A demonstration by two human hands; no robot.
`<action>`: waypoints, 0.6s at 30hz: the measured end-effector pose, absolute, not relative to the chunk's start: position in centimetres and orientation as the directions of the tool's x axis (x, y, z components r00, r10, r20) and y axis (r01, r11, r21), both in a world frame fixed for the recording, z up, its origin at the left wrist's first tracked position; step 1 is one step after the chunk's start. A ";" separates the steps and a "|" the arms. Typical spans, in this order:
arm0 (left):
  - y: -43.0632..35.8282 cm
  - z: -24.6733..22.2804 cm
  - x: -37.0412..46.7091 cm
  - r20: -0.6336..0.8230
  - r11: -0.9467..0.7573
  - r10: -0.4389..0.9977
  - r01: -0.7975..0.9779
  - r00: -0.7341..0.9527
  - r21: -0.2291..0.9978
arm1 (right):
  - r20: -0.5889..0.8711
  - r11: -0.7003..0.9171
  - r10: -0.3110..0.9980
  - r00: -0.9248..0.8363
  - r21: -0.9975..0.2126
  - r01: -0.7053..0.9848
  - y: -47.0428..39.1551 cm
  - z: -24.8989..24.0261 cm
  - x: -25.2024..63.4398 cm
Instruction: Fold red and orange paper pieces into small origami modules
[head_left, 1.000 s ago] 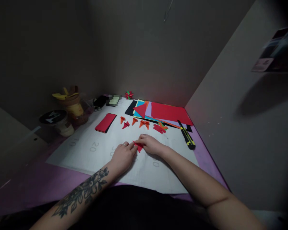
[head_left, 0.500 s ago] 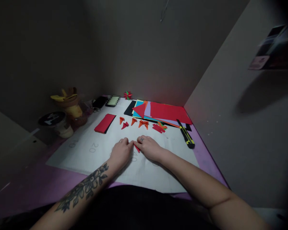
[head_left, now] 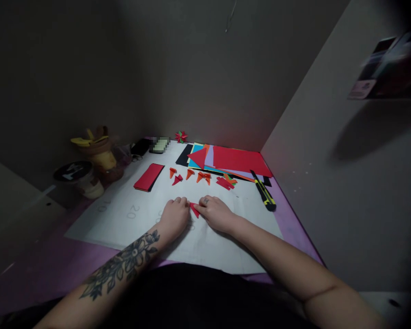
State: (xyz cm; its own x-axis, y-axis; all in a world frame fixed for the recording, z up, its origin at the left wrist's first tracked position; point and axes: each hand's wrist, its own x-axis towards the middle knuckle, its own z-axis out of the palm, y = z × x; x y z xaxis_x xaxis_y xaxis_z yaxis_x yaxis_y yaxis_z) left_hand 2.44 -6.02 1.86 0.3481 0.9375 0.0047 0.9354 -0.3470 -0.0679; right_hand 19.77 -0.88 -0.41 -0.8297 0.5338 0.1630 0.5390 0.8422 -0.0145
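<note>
A small red folded paper (head_left: 194, 210), pointed at its lower end, lies on the white sheet between my hands. My left hand (head_left: 174, 217) is closed, with curled fingertips against the paper's left edge. From the other side my right hand (head_left: 217, 214) pinches the same paper with thumb and fingers. Parts of both grips are hidden behind the hands. Just beyond stand several small folded orange pieces (head_left: 203, 177) and a red folded piece (head_left: 177, 179). Red paper strips (head_left: 225, 183) lie to their right.
Coloured paper sheets (head_left: 241, 159) are stacked at the back, near a yellow-black box cutter (head_left: 263, 192). A pile of red rectangles (head_left: 149, 177) lies left. Farther left are a lidded cup (head_left: 80, 178) and a pot (head_left: 97, 151). A paper star (head_left: 181, 136) stands by the wall.
My left fingers have shifted slightly left and my right hand slightly right, so more of the red folded paper shows between them. The view has moved a little.
</note>
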 end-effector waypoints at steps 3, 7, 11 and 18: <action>-5.8 1.5 2.1 0.025 -0.377 0.925 0.923 0.380 -0.076 | 0.159 0.842 0.535 -0.830 -0.018 0.540 -1.1 0.0 20.0; -5.8 1.2 2.0 0.054 -0.433 0.897 0.896 0.439 -0.099 | 0.153 0.841 0.540 -0.828 -0.054 0.538 -1.3 0.4 19.9; -5.9 1.1 2.1 0.060 -0.437 0.895 0.896 0.441 -0.078 | 0.157 0.841 0.541 -0.827 -0.123 0.527 -1.2 0.0 20.0; -5.6 0.8 2.3 0.045 -0.421 0.905 0.906 0.422 -0.044 | 0.155 0.788 0.609 -0.778 -0.233 0.570 -1.1 -0.8 19.7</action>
